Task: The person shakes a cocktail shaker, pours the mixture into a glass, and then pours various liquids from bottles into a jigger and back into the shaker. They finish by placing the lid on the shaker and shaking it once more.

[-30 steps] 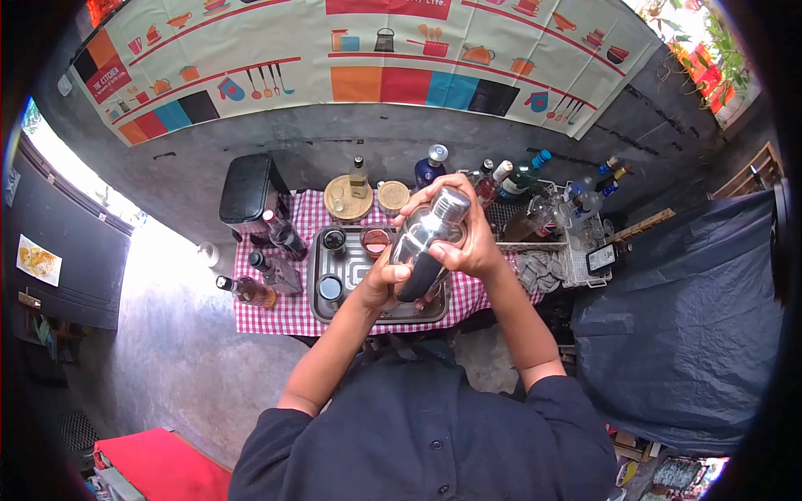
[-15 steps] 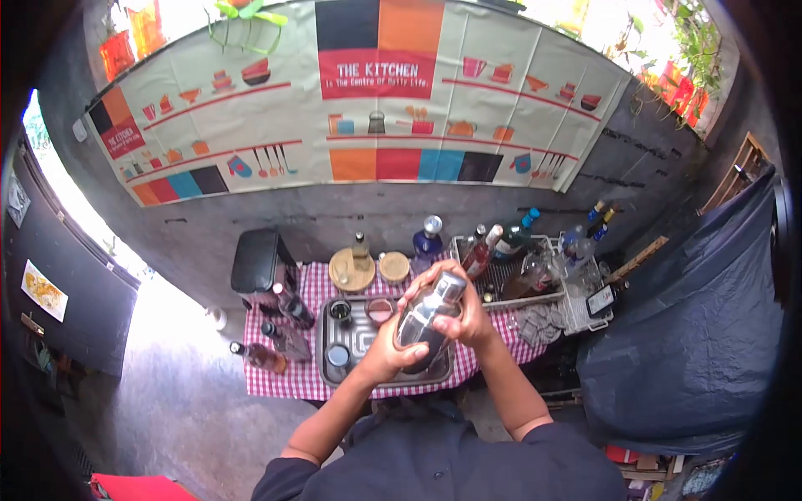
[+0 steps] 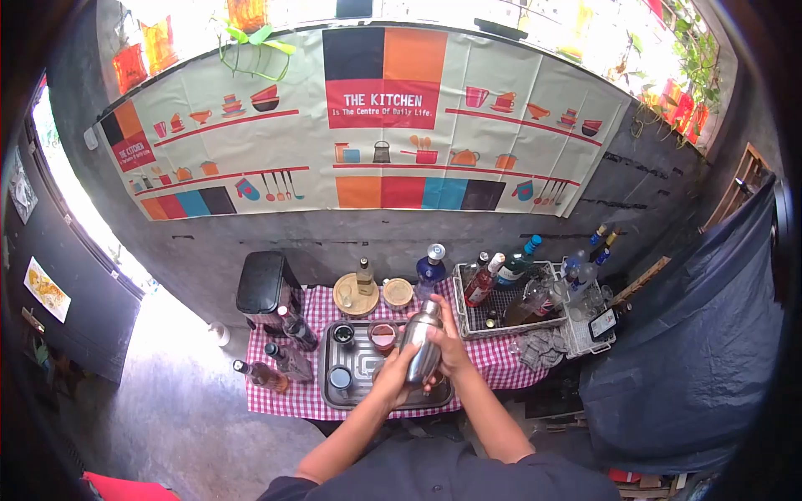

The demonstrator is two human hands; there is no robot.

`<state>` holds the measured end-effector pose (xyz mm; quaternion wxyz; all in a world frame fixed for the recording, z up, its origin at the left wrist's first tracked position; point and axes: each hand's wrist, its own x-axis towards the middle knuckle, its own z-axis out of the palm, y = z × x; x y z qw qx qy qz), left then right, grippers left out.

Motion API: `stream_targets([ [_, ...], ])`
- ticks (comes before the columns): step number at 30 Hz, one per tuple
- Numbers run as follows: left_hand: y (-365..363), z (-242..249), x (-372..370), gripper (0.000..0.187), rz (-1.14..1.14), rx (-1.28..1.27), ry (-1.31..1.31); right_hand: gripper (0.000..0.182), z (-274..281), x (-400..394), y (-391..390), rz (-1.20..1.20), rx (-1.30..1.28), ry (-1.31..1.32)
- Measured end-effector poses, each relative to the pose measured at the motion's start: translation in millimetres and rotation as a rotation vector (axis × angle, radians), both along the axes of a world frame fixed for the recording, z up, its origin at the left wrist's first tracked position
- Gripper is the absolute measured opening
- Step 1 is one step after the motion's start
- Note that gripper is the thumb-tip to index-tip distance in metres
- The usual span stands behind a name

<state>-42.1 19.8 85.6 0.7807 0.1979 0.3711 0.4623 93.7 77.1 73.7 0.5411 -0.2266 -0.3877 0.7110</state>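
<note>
A steel cocktail shaker (image 3: 425, 352) is held between my two hands above the right part of a metal tray (image 3: 365, 361). It tilts, its narrow capped end pointing toward the wall. My left hand (image 3: 393, 377) is wrapped round the lower left side. My right hand (image 3: 452, 349) grips the right side, with fingers near the top and under the body. Left of the shaker, the tray holds a small dark cup (image 3: 343, 334), a glass with pinkish contents (image 3: 383, 336) and a round container with a grey-blue top (image 3: 340, 377).
Several bottles (image 3: 287, 361) stand at the left of the checked tablecloth (image 3: 284, 402), by a black bin-like container (image 3: 264, 284). Behind the tray are a round wooden board (image 3: 355, 302) and a blue bottle (image 3: 430, 269). A wire rack (image 3: 510, 326) with bottles and a crumpled cloth (image 3: 541, 349) lie right.
The shaker has come down and slightly toward my body, still in both hands, and more of its body shows. The camera view has tilted upward a little.
</note>
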Motion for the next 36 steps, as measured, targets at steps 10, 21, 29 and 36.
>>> stream_targets([
  [10, 27.2, -47.7, 16.0, 0.050, -0.290, -0.078, -0.413, 0.058, -35.9, 26.4, -7.9, -0.338, -0.078, -0.042],
  [21, 30.3, -66.9, 24.2, 0.047, -0.122, 0.002, -0.467, 0.070, 1.4, 21.7, -18.3, -0.335, 0.439, -0.332],
  [29, 26.6, -85.8, 25.6, 0.050, -0.272, -0.296, -0.350, 0.053, -128.1, 34.1, -10.2, -0.381, -0.379, 0.198],
  [36, 24.2, -94.8, 24.5, 0.052, -0.177, -0.231, -0.535, 0.067, -2.3, 25.8, -21.5, -0.394, 0.570, -0.598],
])
